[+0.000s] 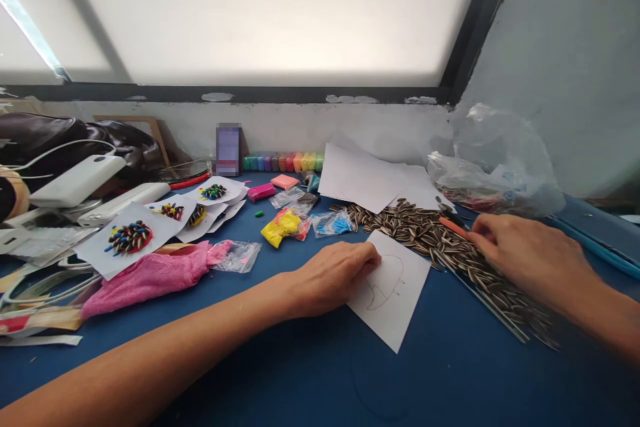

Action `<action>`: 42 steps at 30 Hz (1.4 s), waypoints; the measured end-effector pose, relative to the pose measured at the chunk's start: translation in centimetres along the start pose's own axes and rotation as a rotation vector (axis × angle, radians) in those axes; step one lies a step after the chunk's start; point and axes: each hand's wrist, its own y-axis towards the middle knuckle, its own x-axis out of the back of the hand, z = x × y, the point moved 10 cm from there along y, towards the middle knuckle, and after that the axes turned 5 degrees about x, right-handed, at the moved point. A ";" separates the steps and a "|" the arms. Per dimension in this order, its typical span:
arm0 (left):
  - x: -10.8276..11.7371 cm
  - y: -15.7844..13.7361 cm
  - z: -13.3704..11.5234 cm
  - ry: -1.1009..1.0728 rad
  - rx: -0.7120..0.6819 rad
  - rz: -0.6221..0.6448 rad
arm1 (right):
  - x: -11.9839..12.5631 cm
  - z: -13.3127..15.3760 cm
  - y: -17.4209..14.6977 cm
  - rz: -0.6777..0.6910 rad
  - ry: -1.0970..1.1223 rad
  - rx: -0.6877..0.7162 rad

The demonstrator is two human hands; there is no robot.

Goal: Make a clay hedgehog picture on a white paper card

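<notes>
A person's left hand (340,277) rested on the left edge of a white sheet (400,320) bearing a thin line drawing, right of center in the frame, on a blue desk (300,373). Its fingers were curled over the paper's upper-left side, just beside the drawn outline; their tips were turned from view, and whether they gripped anything could not be told. At the right of the frame, the right hand (530,257) had its thumb and forefinger pinched on the near end of an orange implement (454,228), which pointed toward the upper left above a heap of striped seeds (425,233). The implement lay beyond the sheet's upper-right edge, apart from the paper. A slim silvery tool (493,307) slanted along the heap's near side, below the right hand. Near the center lay a yellow packet (285,227) and a clear packet with blue contents (337,223). Blank paper (355,180) sat behind the seeds, beside a clear plastic bag (500,167) at upper right. Seed-covered pieces (131,238) on white sheets occupied the left, above a pink cloth (155,273).
</notes>
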 end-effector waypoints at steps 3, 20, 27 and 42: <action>0.4 0.0 0.5 -0.099 0.014 -0.024 | 0.9 1.1 -0.7 -0.054 0.235 0.028; 2.2 0.3 2.3 -0.596 0.113 -0.213 | -5.0 9.4 -5.4 0.473 1.520 0.147; 1.6 0.4 2.9 -0.675 0.184 -0.176 | -4.8 9.7 -6.0 0.308 1.146 0.255; 1.6 0.4 2.7 -0.603 0.168 -0.174 | -5.4 11.6 -7.2 0.226 0.786 0.399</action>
